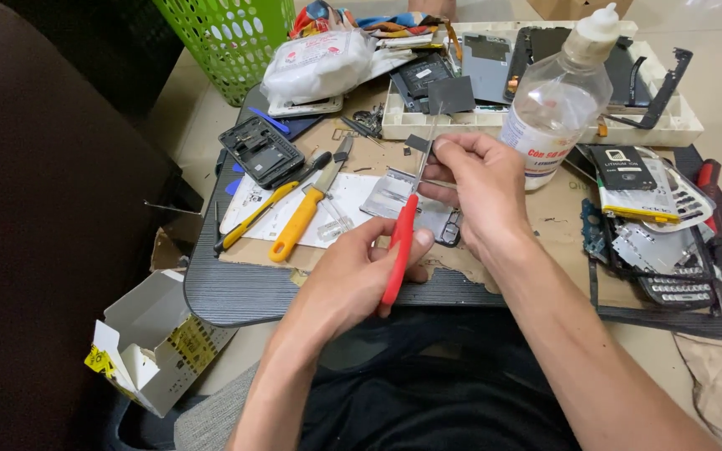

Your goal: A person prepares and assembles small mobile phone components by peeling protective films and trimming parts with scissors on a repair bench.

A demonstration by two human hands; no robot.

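1. The left hand [353, 276] has its grip closed on red-handled tweezers [400, 250], tips pointing up.
2. The right hand [474, 188] pinches a small grey piece [418, 144] at the tweezer tips, fingers closed.
3. Best to keep both wrists steady and squeeze lightly.
4. The piece sits just above both grips, over the cluttered table [236, 292], near the clear bottle [557, 100].

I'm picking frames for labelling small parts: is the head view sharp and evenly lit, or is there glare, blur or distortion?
Head view: mostly sharp and softly lit; left hand and right hand crisp around the red-handled tool; bright glare on the clear bottle; dark mass at left underexposed; slight wide-angle stretch at the edges.
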